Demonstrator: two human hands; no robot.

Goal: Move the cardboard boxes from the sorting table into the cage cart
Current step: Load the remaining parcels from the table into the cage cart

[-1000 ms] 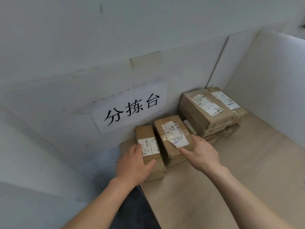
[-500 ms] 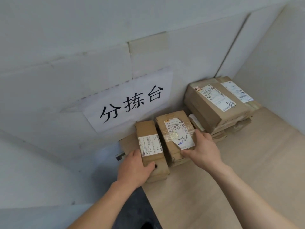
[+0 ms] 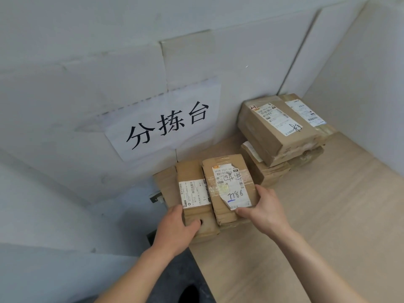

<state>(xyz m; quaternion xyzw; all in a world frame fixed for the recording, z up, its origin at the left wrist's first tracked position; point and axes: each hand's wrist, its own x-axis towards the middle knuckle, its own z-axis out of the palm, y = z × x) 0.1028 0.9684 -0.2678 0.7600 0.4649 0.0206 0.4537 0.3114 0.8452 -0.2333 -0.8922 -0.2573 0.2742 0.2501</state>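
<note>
Brown cardboard fills both hands: your left hand [image 3: 175, 230] curls round the near corner of the narrow box [image 3: 192, 176], your right hand [image 3: 264, 212] round the edge of the box marked 7786 [image 3: 227, 169]. Both boxes sit side by side at the near corner of the sorting table [image 3: 328, 215]. Squeeze them together, then lift them flat. The cage cart is out of sight.
</note>
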